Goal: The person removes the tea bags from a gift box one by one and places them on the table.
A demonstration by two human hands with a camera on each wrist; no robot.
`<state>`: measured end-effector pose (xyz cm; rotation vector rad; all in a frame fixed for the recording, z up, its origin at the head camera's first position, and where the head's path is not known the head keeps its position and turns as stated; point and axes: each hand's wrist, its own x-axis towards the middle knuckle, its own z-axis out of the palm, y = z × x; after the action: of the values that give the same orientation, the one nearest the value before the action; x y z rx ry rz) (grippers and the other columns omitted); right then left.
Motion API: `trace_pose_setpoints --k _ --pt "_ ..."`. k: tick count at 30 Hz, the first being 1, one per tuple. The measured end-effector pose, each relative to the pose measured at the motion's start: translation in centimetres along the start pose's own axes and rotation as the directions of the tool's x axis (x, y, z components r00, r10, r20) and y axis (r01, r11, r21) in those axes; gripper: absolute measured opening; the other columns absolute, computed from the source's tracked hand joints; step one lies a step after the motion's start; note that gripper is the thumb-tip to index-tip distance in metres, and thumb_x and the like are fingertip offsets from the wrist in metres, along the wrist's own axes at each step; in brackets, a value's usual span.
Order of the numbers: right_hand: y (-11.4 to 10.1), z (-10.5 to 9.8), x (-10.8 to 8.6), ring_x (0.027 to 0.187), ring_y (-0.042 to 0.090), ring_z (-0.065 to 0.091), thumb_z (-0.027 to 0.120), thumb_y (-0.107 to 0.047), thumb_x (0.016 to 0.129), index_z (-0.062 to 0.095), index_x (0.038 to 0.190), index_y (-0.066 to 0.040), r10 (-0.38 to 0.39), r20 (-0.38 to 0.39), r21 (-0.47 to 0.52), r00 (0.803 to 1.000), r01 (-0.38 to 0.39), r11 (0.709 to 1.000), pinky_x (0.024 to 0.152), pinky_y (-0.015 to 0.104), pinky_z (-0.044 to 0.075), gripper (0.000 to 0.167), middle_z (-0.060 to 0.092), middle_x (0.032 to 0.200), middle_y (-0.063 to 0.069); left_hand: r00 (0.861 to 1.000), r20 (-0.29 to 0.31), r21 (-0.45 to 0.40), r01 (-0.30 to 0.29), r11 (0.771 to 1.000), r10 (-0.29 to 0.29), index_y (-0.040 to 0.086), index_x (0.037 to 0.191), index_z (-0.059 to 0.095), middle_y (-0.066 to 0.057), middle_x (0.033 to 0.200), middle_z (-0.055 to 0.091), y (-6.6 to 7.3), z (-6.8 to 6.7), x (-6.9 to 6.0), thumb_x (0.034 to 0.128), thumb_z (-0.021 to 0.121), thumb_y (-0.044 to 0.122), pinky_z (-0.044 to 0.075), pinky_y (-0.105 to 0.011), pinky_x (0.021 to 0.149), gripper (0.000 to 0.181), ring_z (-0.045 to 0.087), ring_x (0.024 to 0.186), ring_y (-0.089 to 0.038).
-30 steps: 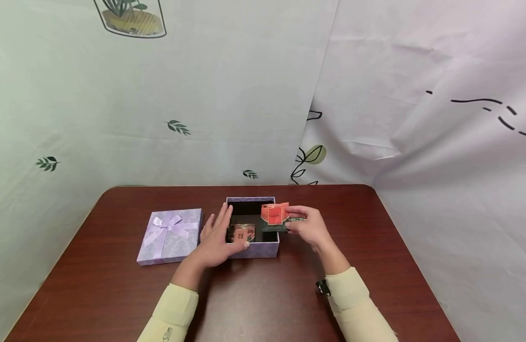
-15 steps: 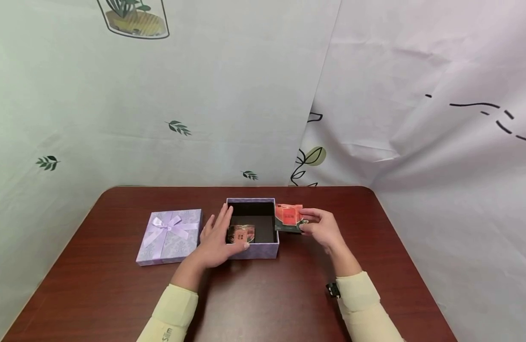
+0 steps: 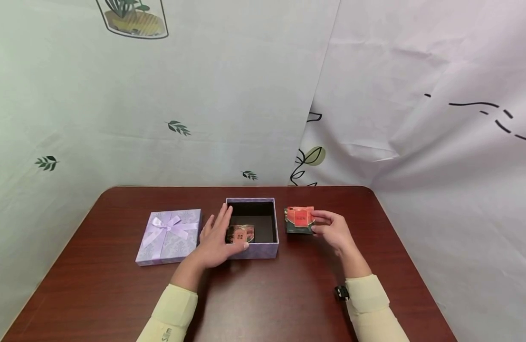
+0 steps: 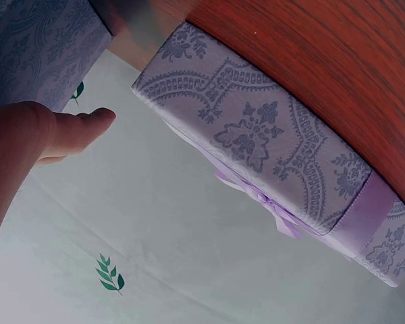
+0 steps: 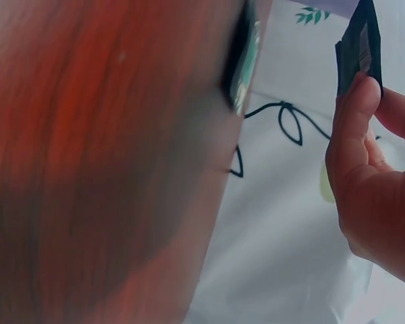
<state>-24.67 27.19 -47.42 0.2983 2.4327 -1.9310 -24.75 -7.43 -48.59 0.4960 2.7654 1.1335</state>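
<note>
One sachet (image 3: 243, 233) left in purple box (image 3: 254, 251) near tabletop's far edge (image 3: 203, 194); your right hand (image 3: 334, 232) pinches red-green sachet (image 3: 300, 219) outside, left hand (image 3: 215, 243) straight-fingered.

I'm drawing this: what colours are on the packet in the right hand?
The packet is red at the top, dark green below, clearest in the head view.

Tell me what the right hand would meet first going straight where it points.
Beyond the packet it pinches, the right hand would probably meet the right side of the box; height is unclear, so it might clear the rim.
</note>
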Motion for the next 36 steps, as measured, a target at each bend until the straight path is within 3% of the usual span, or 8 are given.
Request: trace_pose_setpoints --k 17,26,36 --pt "2.5 -2.9 1.2 0.083 0.018 0.064 0.059 0.013 0.091 0.059 0.134 0.004 0.055 -0.061 -0.039 0.997 -0.058 0.998 0.071 0.033 0.057 0.045 0.061 0.123 0.027 1.000 0.008 -0.005 -0.001 1.000 0.001 0.021 0.163 0.007 0.001 0.167 -0.004 -0.1 0.0 -0.1 0.0851 0.075 0.049 0.000 -0.073 0.106 0.107 -0.005 0.146 -0.046" --pt "3.2 -3.8 1.7 0.081 0.016 0.063 0.055 0.014 0.091 0.057 0.136 0.005 0.082 -0.087 -0.046 0.993 -0.086 0.995 0.071 0.031 0.056 0.046 0.059 0.125 0.028 1.000 -0.005 0.005 -0.004 1.000 0.004 0.018 0.163 0.009 0.000 0.167 -0.004 -0.1 0.0 0.0 0.0822 0.072 0.061 0.003 -0.073 0.106 0.111 -0.003 0.146 -0.046" --pt "3.3 -4.6 2.2 0.082 0.019 0.062 0.054 0.013 0.092 0.057 0.136 0.004 0.109 -0.104 -0.079 0.989 -0.118 0.990 0.071 0.030 0.056 0.045 0.057 0.127 0.028 1.000 -0.002 -0.001 -0.010 1.000 0.010 0.016 0.162 0.010 0.000 0.167 -0.003 -0.1 0.0 0.0 0.0831 0.071 0.060 0.002 -0.075 0.105 0.109 -0.003 0.146 -0.048"
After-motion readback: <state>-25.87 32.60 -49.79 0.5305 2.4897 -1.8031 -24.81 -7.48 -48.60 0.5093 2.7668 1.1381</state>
